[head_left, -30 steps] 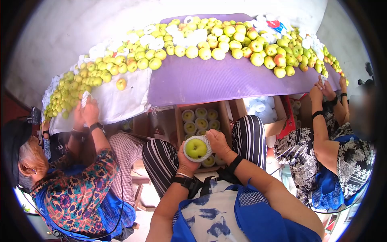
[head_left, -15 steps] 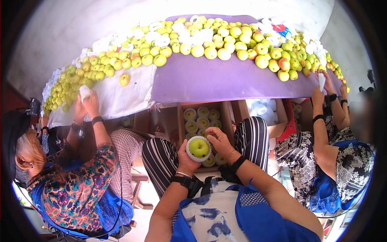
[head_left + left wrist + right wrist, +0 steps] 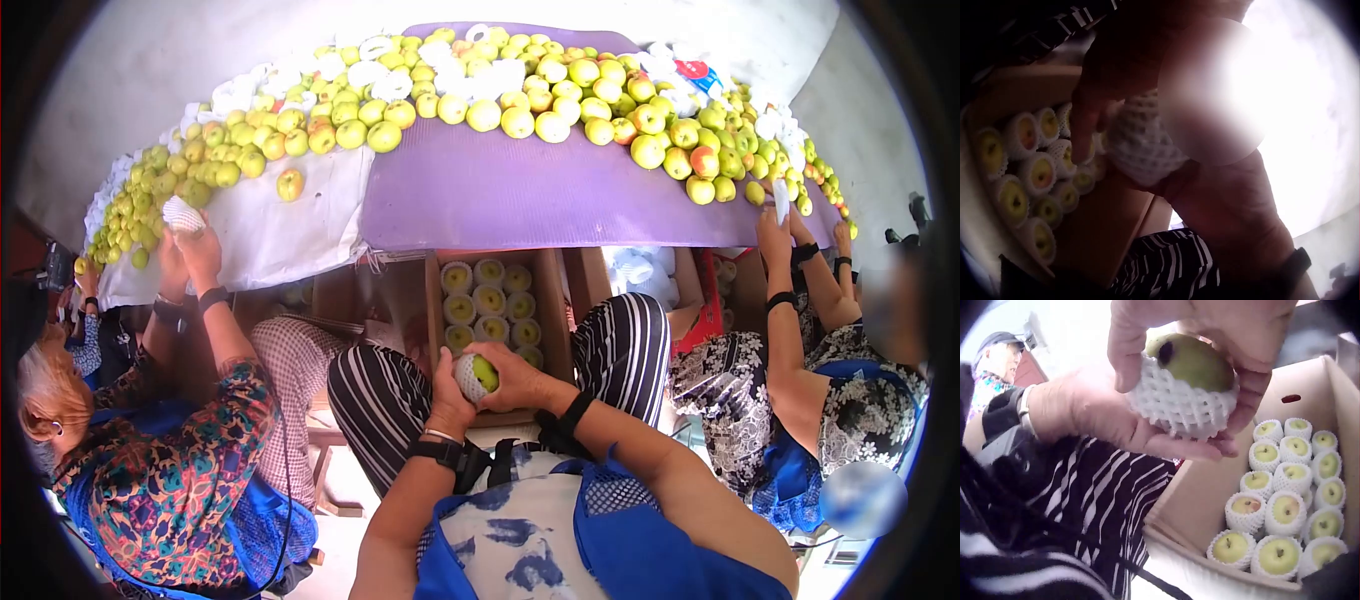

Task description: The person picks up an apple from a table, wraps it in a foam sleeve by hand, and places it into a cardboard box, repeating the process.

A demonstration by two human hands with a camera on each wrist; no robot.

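A green apple [image 3: 484, 374] sits partly inside a white foam net sleeve [image 3: 1179, 407], tilted on its side between both hands. The left hand [image 3: 450, 397] supports the sleeved side, with its palm and fingers beneath in the right wrist view. From the other side the right hand [image 3: 517, 376] grips the apple, its thumb and fingers round the fruit and net. A dark spot [image 3: 1164, 354] shows on the bare skin near the top. In the left wrist view the net [image 3: 1144, 140] shows between the hands, and a pale blur hides part of them.
A cardboard box [image 3: 555, 300] with rows of netted apples [image 3: 490, 300] stands between the knees. Beyond it is a table with a purple mat [image 3: 480, 190], many loose apples [image 3: 550, 126] and foam nets. People sit on both sides, handling foam nets. Another box [image 3: 690, 290] holds white nets.
The apple has turned from facing up to lying tilted on its side. The right hand, which had loosened from the rim, now wraps the apple. Both hands are slightly lower.
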